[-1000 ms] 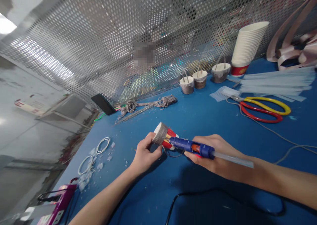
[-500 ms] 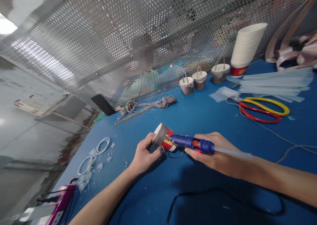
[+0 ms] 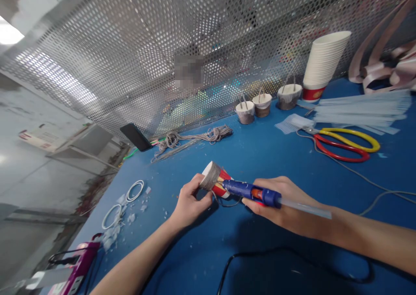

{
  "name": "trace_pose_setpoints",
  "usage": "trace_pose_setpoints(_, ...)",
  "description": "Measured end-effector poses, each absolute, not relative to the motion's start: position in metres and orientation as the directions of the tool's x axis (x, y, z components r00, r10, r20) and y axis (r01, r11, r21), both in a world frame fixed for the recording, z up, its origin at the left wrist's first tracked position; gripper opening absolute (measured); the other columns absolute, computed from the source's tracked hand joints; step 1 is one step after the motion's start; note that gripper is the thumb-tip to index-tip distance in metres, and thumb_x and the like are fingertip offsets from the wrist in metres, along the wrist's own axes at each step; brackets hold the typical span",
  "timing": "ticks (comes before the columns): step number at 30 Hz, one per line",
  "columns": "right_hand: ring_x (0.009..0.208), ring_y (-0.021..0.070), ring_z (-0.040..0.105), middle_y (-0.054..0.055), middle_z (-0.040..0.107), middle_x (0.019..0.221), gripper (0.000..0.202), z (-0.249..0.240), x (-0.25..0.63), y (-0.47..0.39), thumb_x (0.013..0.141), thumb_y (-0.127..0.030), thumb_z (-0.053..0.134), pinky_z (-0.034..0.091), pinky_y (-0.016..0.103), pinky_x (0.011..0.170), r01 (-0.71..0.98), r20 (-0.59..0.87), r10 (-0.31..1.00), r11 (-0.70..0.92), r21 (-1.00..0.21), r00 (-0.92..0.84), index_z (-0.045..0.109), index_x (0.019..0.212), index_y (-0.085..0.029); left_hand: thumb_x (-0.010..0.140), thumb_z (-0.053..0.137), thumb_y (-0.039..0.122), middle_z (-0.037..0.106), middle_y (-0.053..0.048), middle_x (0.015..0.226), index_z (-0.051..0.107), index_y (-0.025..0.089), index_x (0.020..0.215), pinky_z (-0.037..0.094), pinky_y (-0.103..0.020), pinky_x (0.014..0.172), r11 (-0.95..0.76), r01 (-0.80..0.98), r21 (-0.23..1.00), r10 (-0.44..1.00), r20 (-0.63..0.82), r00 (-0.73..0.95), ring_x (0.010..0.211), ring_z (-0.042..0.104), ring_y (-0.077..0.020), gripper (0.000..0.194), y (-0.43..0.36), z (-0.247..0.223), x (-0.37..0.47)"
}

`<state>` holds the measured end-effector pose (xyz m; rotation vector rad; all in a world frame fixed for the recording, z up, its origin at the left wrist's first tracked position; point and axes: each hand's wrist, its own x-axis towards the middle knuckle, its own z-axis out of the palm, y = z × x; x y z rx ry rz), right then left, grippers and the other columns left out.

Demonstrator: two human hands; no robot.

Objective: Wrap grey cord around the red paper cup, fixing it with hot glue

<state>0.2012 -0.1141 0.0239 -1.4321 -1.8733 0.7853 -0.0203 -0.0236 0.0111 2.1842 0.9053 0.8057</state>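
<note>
My left hand [image 3: 191,202] is closed around a paper cup [image 3: 212,176], which lies tilted on its side above the blue table. Grey cord is wound round the cup's rim end, and its red printed lower part is bare. A loose end of the cord [image 3: 231,205] curls below the cup. In my right hand [image 3: 276,199] is a blue hot glue gun [image 3: 242,188], with a clear glue stick [image 3: 307,208] poking out of its back. The gun's nozzle is at the cup's red side, by the edge of the wound cord; whether it touches is unclear.
Behind stand cord-wrapped cups [image 3: 245,112] with handles and a stack of paper cups [image 3: 325,61]. Scissors [image 3: 347,144] and glue sticks [image 3: 360,108] lie right. Cord bundles [image 3: 195,137], a phone [image 3: 135,136], white rings [image 3: 134,191] and a power strip [image 3: 79,264] are left. A black cable [image 3: 260,254] crosses the front.
The glue gun and my right hand have shifted slightly, the nozzle end dropping a little lower along the cup. My left hand and the cup stay almost still.
</note>
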Motion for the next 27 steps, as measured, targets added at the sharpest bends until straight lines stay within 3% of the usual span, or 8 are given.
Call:
trace_pose_setpoints(7,0.048,0.0107,0.049,0.000,0.057,0.058,0.024,0.019,0.202,-0.114,0.084,-0.034,0.049,0.032,0.023,0.047,0.594,0.155,0.963,0.258,-0.762,-0.219,0.053,0.066,-0.019,0.070,0.052,0.014,0.055,0.000,0.069,0.058,0.015,0.072,0.042,-0.022,0.062,-0.540,0.441,0.717,0.797,0.266,0.543,0.065,0.051,-0.0120,0.006,-0.027,0.014,-0.016)
trace_pose_setpoints(12,0.047,0.0086,0.049,-0.002,0.058,0.060,0.017,0.004,0.197,-0.118,0.084,-0.026,0.050,0.029,0.022,0.046,0.574,0.344,0.892,0.453,-0.682,-0.295,0.052,0.069,-0.018,0.071,0.054,0.019,0.056,0.000,0.070,0.058,0.015,0.072,0.043,-0.022,0.062,-0.498,0.480,0.722,0.828,0.233,0.510,0.065,0.052,-0.0125,0.006,-0.031,0.015,-0.013)
trace_pose_setpoints(15,0.047,0.0088,0.048,-0.001,0.058,0.059,0.014,0.001,0.196,-0.118,0.082,-0.023,0.050,0.029,0.022,0.046,0.578,0.384,0.874,0.486,-0.655,-0.299,0.052,0.069,-0.018,0.071,0.055,0.020,0.057,-0.001,0.071,0.059,0.015,0.072,0.043,-0.022,0.063,-0.473,0.492,0.731,0.844,0.215,0.491,0.066,0.052,-0.0127,0.006,-0.032,0.016,-0.013)
trace_pose_setpoints(22,0.048,0.0097,0.046,-0.002,0.054,0.057,0.019,0.025,0.200,-0.116,0.081,-0.028,0.052,0.033,0.022,0.047,0.548,0.204,0.946,0.314,-0.775,-0.252,0.051,0.064,-0.019,0.071,0.055,0.021,0.054,0.002,0.065,0.058,0.015,0.071,0.039,-0.021,0.058,-0.315,0.541,0.780,0.924,0.124,0.361,0.061,0.048,-0.0119,0.007,-0.030,0.020,-0.010)
trace_pose_setpoints(27,0.047,0.0099,0.048,-0.004,0.054,0.055,0.021,0.037,0.210,-0.110,0.079,-0.039,0.056,0.037,0.021,0.045,0.409,0.054,0.981,0.127,-0.904,-0.185,0.056,0.069,-0.020,0.070,0.057,0.022,0.055,0.002,0.065,0.059,0.015,0.071,0.040,-0.022,0.060,-0.241,0.505,0.829,0.947,0.086,0.311,0.063,0.049,-0.0124,0.008,-0.027,0.020,-0.009)
